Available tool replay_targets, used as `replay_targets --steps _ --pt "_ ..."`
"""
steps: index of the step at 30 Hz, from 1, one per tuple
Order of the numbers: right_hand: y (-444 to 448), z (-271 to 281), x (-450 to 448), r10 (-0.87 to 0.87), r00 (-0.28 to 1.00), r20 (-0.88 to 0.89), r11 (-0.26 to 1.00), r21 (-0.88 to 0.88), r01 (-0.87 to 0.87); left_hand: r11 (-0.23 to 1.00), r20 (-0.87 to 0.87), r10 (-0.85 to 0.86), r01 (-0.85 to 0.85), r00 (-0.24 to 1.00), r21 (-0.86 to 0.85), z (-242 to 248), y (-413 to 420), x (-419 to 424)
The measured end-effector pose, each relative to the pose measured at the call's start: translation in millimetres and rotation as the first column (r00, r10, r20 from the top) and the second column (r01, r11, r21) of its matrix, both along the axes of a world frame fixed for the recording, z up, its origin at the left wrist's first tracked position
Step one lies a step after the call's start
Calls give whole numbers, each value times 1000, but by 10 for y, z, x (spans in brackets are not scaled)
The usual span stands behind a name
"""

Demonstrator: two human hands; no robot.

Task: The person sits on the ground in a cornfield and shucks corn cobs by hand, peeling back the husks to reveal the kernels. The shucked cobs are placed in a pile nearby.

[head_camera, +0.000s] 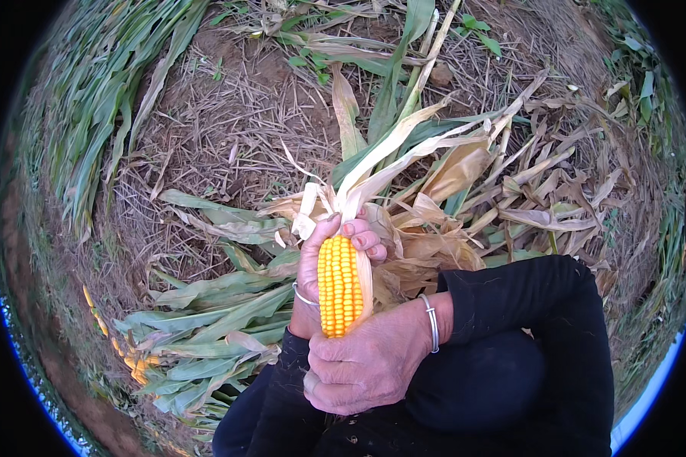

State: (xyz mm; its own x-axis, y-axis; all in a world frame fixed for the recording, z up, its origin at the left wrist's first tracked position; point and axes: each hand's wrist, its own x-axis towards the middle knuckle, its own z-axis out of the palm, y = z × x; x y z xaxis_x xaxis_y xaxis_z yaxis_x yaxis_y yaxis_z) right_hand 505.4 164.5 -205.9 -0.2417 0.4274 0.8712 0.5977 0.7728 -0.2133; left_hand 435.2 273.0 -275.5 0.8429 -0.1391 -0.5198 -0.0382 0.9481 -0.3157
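An ear of yellow corn point(340, 285) with most of its kernels bare stands tip-down in front of my body. My left hand point(308, 263) wraps around its upper end from behind, its fingertips showing over the base of the ear. Pale dry husk strips point(371, 165) stretch from there up and to the right. One strip of husk point(366, 277) still lies along the ear's right side. Closed in a fist, my right hand point(371, 363) covers the ear's lower tip and the end of that strip; what its fingers grip is partly hidden. Both wrists wear metal bangles.
Dry husks point(434, 248) and withered cornstalks point(526, 211) heap beyond my right arm. Green corn leaves point(217, 320) spread at the left, with several husked ears point(140, 365) past them. Straw-littered soil point(228, 131) lies ahead, and leafy stalks point(103, 91) fill the upper left.
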Motion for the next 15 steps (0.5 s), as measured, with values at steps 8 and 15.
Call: replay_targets --steps 8,15 --pt "-267 -149 326 -441 770 -462 816 -564 129 912 152 342 -367 927 185 -33 633 -23" --pt "-201 -336 222 -642 350 -682 445 -704 -553 892 43 132 -138 990 431 191 575 -1"
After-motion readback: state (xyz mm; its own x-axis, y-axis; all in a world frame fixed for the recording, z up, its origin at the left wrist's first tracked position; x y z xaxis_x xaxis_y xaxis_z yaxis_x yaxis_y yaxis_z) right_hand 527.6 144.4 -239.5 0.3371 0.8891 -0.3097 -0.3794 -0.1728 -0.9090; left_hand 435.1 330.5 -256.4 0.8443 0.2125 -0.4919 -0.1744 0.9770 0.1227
